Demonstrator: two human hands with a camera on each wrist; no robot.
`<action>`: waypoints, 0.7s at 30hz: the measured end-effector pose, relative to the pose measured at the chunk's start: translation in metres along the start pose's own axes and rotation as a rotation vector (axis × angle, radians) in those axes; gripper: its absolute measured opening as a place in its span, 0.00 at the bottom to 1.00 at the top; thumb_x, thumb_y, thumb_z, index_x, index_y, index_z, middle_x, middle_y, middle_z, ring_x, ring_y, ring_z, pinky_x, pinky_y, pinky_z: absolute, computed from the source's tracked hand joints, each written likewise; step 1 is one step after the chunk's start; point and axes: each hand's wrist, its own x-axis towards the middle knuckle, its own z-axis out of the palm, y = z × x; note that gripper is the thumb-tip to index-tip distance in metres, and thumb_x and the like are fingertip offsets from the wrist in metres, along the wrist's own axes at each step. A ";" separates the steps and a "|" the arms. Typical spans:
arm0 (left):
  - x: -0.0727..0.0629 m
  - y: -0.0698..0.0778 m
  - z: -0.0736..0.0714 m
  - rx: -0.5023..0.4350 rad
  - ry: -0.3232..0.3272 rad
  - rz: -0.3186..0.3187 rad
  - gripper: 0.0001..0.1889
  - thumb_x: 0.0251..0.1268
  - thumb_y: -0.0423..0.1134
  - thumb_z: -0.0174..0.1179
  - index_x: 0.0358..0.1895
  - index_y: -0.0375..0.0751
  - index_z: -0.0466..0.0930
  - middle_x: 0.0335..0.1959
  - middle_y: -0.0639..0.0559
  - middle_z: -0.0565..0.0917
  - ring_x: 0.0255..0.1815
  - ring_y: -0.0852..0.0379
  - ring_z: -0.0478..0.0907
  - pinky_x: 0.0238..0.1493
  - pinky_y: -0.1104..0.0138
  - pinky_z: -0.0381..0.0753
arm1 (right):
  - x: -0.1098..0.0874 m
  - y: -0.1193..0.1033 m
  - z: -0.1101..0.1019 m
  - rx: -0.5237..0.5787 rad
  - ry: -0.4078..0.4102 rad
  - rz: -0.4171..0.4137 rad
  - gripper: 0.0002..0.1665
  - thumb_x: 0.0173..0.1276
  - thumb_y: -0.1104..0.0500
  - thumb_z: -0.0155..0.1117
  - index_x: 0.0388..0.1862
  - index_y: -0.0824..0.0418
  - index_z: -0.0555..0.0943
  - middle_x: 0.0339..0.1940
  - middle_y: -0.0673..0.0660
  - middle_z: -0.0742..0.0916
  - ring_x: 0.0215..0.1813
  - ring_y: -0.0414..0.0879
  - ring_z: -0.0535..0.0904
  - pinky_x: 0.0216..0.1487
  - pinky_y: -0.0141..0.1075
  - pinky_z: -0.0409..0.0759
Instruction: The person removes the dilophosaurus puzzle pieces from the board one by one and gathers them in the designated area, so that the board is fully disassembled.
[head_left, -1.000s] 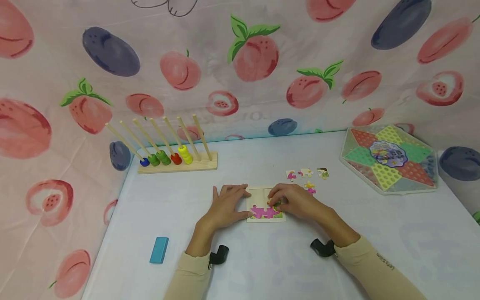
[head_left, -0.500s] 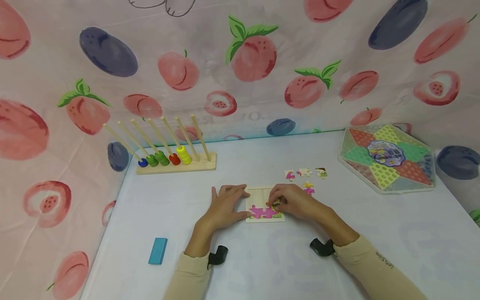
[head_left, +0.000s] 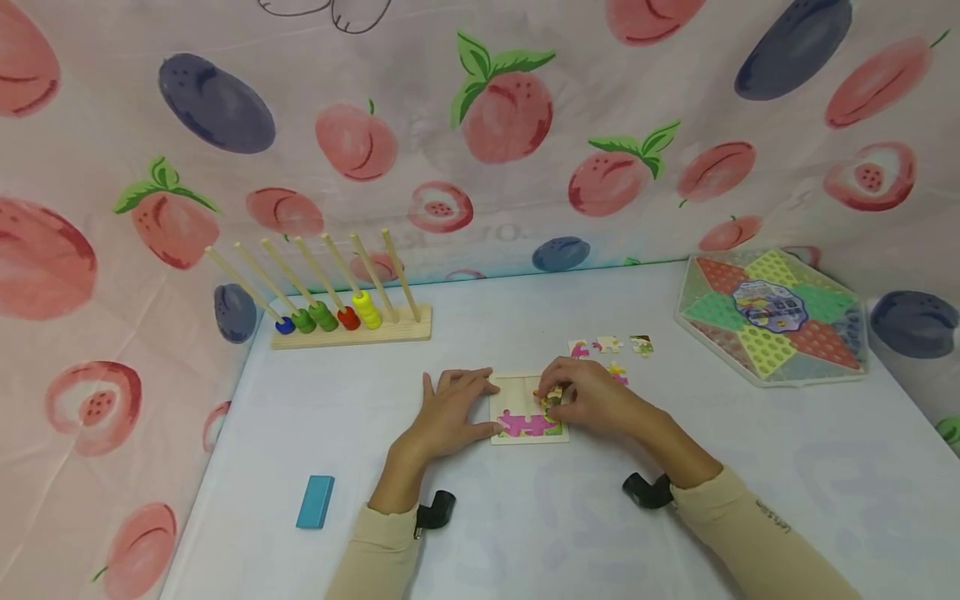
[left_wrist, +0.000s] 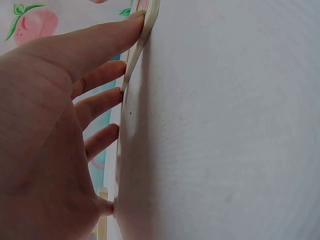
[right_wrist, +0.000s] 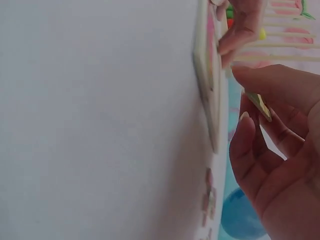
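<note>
A small wooden puzzle board [head_left: 512, 390] lies on the table in the head view, with pink pieces [head_left: 525, 426] fitted along its near side and bare wood behind them. My left hand [head_left: 448, 417] is spread at the board's left edge; in the left wrist view its thumb [left_wrist: 100, 47] presses on the rim and the other fingers stretch along it. Over the board's right side, my right hand [head_left: 600, 404] pinches a yellow-green puzzle piece [head_left: 554, 398] between thumb and fingers. In the right wrist view this piece [right_wrist: 260, 106] is raised and tilted, partly hidden by the fingers.
Several loose puzzle pieces [head_left: 609, 344] lie behind the right hand. A wooden bead rack [head_left: 352, 335] with upright pegs stands back left. A hexagonal Chinese checkers box [head_left: 776, 312] is at the back right, and a blue block [head_left: 315, 502] lies front left.
My right hand has lifted slightly from the board, and more of the pinched puzzle piece's printed face shows. The left hand stays at the board's edge.
</note>
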 end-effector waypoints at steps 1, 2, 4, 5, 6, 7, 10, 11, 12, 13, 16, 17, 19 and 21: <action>0.000 0.000 0.000 0.000 0.003 0.002 0.27 0.59 0.53 0.73 0.62 0.53 0.80 0.77 0.53 0.71 0.76 0.44 0.62 0.73 0.22 0.37 | 0.000 0.000 -0.002 0.001 0.006 0.002 0.11 0.59 0.64 0.77 0.39 0.52 0.88 0.45 0.47 0.87 0.45 0.41 0.78 0.41 0.29 0.81; 0.000 0.000 0.000 0.000 0.003 0.001 0.27 0.59 0.53 0.73 0.62 0.53 0.80 0.77 0.53 0.71 0.76 0.44 0.62 0.73 0.22 0.37 | -0.001 0.000 -0.005 -0.002 0.013 0.001 0.11 0.59 0.65 0.77 0.39 0.52 0.88 0.45 0.47 0.87 0.44 0.40 0.78 0.41 0.29 0.81; 0.000 0.000 0.000 0.001 0.001 -0.002 0.27 0.59 0.53 0.73 0.62 0.53 0.79 0.78 0.53 0.70 0.76 0.45 0.62 0.73 0.22 0.37 | -0.002 0.000 -0.010 -0.009 0.025 -0.005 0.12 0.60 0.65 0.76 0.41 0.54 0.88 0.46 0.48 0.88 0.42 0.41 0.78 0.40 0.29 0.81; -0.001 0.001 0.000 0.001 0.001 -0.002 0.27 0.59 0.53 0.73 0.62 0.53 0.79 0.78 0.53 0.70 0.76 0.44 0.62 0.73 0.22 0.37 | -0.003 0.000 -0.012 -0.013 0.034 -0.010 0.12 0.60 0.65 0.76 0.42 0.54 0.88 0.46 0.48 0.88 0.41 0.41 0.77 0.39 0.29 0.80; -0.001 0.001 0.000 0.000 0.001 -0.003 0.27 0.59 0.53 0.73 0.62 0.53 0.79 0.78 0.53 0.70 0.76 0.44 0.62 0.73 0.22 0.37 | -0.004 0.000 -0.015 -0.012 0.042 -0.017 0.13 0.60 0.66 0.75 0.43 0.55 0.88 0.46 0.49 0.88 0.41 0.41 0.77 0.39 0.29 0.80; -0.001 0.001 0.000 -0.001 0.003 -0.002 0.27 0.59 0.53 0.73 0.62 0.53 0.79 0.77 0.53 0.71 0.76 0.44 0.62 0.73 0.22 0.37 | -0.004 0.001 -0.017 -0.013 0.051 -0.022 0.13 0.61 0.66 0.75 0.44 0.55 0.88 0.47 0.49 0.89 0.40 0.41 0.77 0.40 0.28 0.80; -0.001 0.001 -0.001 -0.007 0.001 -0.004 0.27 0.59 0.53 0.73 0.62 0.53 0.79 0.78 0.54 0.70 0.77 0.44 0.62 0.74 0.22 0.36 | -0.007 0.004 -0.025 -0.006 0.080 -0.043 0.15 0.62 0.68 0.74 0.47 0.56 0.88 0.48 0.51 0.89 0.42 0.42 0.80 0.41 0.28 0.82; -0.001 0.001 -0.001 -0.011 0.002 -0.003 0.27 0.59 0.52 0.74 0.61 0.53 0.80 0.77 0.53 0.71 0.76 0.44 0.62 0.73 0.22 0.36 | -0.009 0.005 -0.027 0.000 0.090 -0.049 0.16 0.62 0.68 0.74 0.48 0.56 0.88 0.49 0.52 0.90 0.44 0.42 0.81 0.42 0.28 0.83; -0.001 0.001 0.000 -0.013 0.003 -0.003 0.27 0.59 0.52 0.74 0.61 0.53 0.80 0.77 0.53 0.71 0.76 0.44 0.62 0.73 0.22 0.36 | -0.010 0.006 -0.030 0.012 0.098 -0.049 0.16 0.62 0.68 0.74 0.49 0.57 0.88 0.50 0.53 0.89 0.44 0.43 0.82 0.42 0.29 0.84; 0.000 0.000 0.000 -0.014 0.004 -0.002 0.27 0.58 0.52 0.74 0.61 0.53 0.80 0.77 0.53 0.71 0.76 0.44 0.62 0.73 0.22 0.36 | -0.012 0.007 -0.033 0.014 0.111 -0.047 0.16 0.62 0.68 0.74 0.49 0.57 0.88 0.50 0.54 0.89 0.45 0.43 0.83 0.43 0.28 0.85; 0.000 0.000 0.001 -0.014 0.006 0.001 0.27 0.58 0.52 0.74 0.61 0.54 0.80 0.77 0.54 0.71 0.76 0.44 0.62 0.73 0.22 0.36 | -0.018 0.009 -0.042 0.018 0.147 -0.028 0.16 0.62 0.68 0.74 0.49 0.58 0.89 0.50 0.56 0.88 0.46 0.45 0.85 0.45 0.27 0.86; 0.000 0.000 0.001 -0.013 0.007 0.002 0.27 0.58 0.52 0.74 0.61 0.53 0.80 0.77 0.54 0.71 0.76 0.44 0.62 0.73 0.22 0.36 | -0.020 0.010 -0.045 0.023 0.157 -0.011 0.15 0.62 0.68 0.74 0.48 0.58 0.89 0.50 0.56 0.88 0.45 0.46 0.85 0.44 0.27 0.86; 0.000 -0.001 0.001 -0.009 0.007 0.004 0.27 0.58 0.52 0.74 0.61 0.53 0.80 0.77 0.54 0.71 0.76 0.44 0.62 0.73 0.22 0.36 | -0.025 0.013 -0.052 0.014 0.175 0.024 0.15 0.62 0.67 0.74 0.48 0.58 0.89 0.49 0.56 0.87 0.45 0.46 0.85 0.44 0.25 0.85; -0.001 0.000 0.001 -0.006 0.007 0.005 0.27 0.59 0.52 0.74 0.62 0.53 0.79 0.77 0.54 0.71 0.76 0.44 0.62 0.73 0.22 0.36 | -0.031 0.017 -0.059 -0.011 0.192 0.065 0.14 0.64 0.66 0.74 0.48 0.57 0.89 0.49 0.55 0.88 0.46 0.46 0.84 0.44 0.23 0.84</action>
